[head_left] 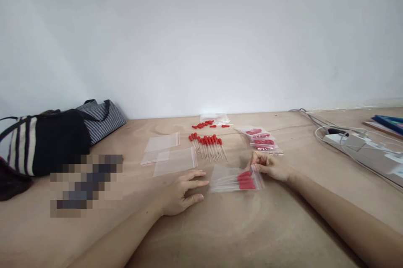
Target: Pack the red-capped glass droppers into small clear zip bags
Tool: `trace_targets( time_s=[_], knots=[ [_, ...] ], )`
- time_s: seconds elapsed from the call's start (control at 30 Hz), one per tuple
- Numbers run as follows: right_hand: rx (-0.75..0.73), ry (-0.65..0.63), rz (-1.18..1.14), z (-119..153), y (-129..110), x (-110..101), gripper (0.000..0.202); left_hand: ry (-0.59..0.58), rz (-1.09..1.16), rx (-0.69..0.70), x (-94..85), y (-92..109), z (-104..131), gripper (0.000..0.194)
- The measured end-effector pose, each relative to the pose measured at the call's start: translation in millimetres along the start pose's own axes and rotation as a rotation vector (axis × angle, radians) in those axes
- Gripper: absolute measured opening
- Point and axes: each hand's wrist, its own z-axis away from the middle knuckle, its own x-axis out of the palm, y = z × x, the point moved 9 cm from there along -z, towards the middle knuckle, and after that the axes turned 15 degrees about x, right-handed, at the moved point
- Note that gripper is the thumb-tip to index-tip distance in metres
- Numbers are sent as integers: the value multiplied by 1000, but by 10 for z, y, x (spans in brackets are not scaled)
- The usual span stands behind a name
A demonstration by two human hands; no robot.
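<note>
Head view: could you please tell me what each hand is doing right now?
Left hand: open, holding nothing.
Right hand: closed on the nearest clear bag, at its red-striped end.

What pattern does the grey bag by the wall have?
The bag has thin dark and light stripes, seen best in the head view.

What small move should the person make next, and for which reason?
Probably the left hand should steady the filled bag, so the right hand can press along its red-lined edge. The right hand is already at that end, the left lies open beside the bag, and the red-topped droppers are inside. Whether the seal is closed, I cannot tell.
</note>
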Motion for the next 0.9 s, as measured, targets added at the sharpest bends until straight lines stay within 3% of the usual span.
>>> trace_targets(
  time_s=[0.17, 0.3, 0.4, 0.57, 0.73, 0.9],
  knots=[
    [74, 99, 89, 344, 6, -411, 28, 78, -7, 125, -23, 107, -62, 28],
    [12, 370, 121, 564, -127, -815, 29, 147, -54, 265, 1, 289, -202, 24],
    [-35, 562, 132, 592, -147, -922, 32, 158, -78, 320, 97, 389, -374, 23],
    [-89, 751, 204, 465, -67, -655, 29, 186, -125, 294, 244, 377, -700, 22],
    [-60, 691, 516, 300, -56, -181, 13, 304, -181, 173, 195, 186, -884, 18],
    [-255, 642, 786, 331, -208, 4, 30, 309, -195, 178, 167, 86, -931, 13]
  ],
)
